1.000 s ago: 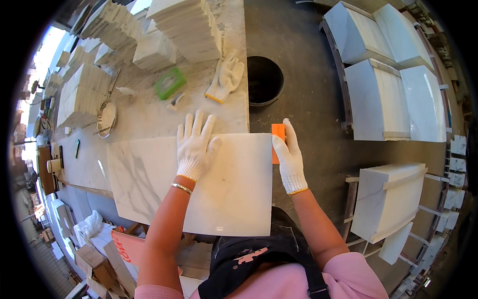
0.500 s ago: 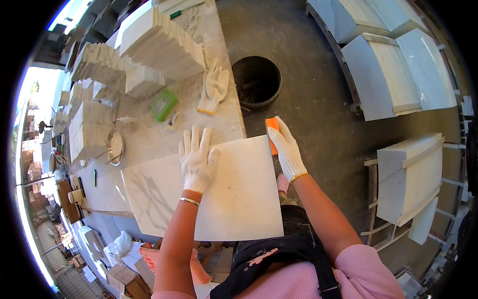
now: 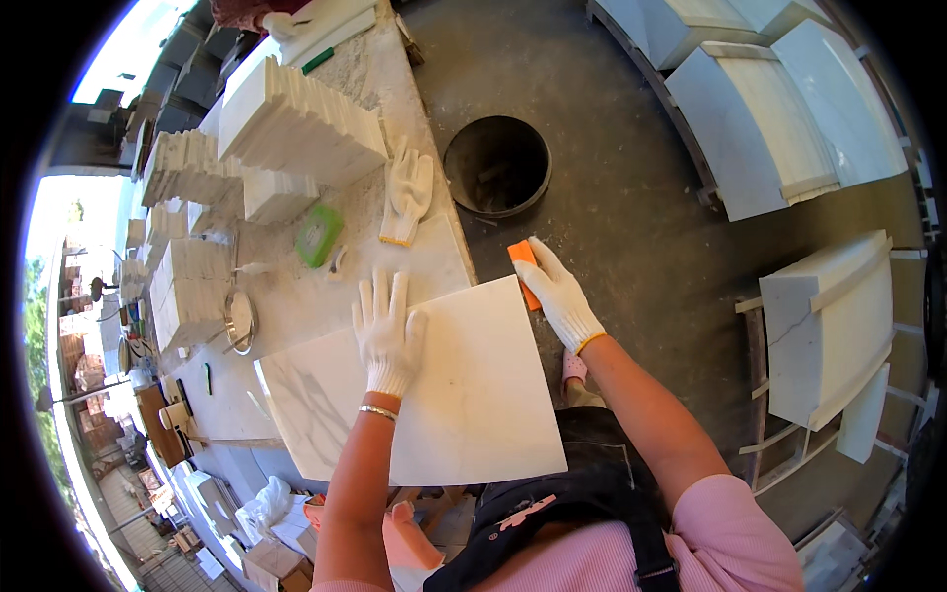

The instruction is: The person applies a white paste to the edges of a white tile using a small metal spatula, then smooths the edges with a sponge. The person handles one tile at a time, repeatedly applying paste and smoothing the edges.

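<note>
A white marble tile [image 3: 478,385] lies over a second, grey-veined marble slab [image 3: 306,400], its right edge past the table's edge. My left hand [image 3: 388,335], in a white knitted glove, is pressed flat on the tile with fingers spread. My right hand [image 3: 562,296], gloved too, is closed round an orange sanding block [image 3: 525,274], held at the far end of the tile's right edge. Whether the block touches the edge I cannot tell. Beyond my left hand are a green plastic container [image 3: 319,237] and a loose white glove [image 3: 407,192].
Stacks of marble tiles [image 3: 296,123] stand on the worktable [image 3: 370,109], near a round metal dish [image 3: 240,321]. A black bucket [image 3: 496,166] is on the floor beyond the table edge. Racked slabs [image 3: 829,326] line the right. Another person's gloved hand [image 3: 281,24] shows at the far end.
My right hand and the orange block have shifted slightly, and the block looks more tilted. My left hand stays on the tile. The view has turned a little; another person's arm now shows.
</note>
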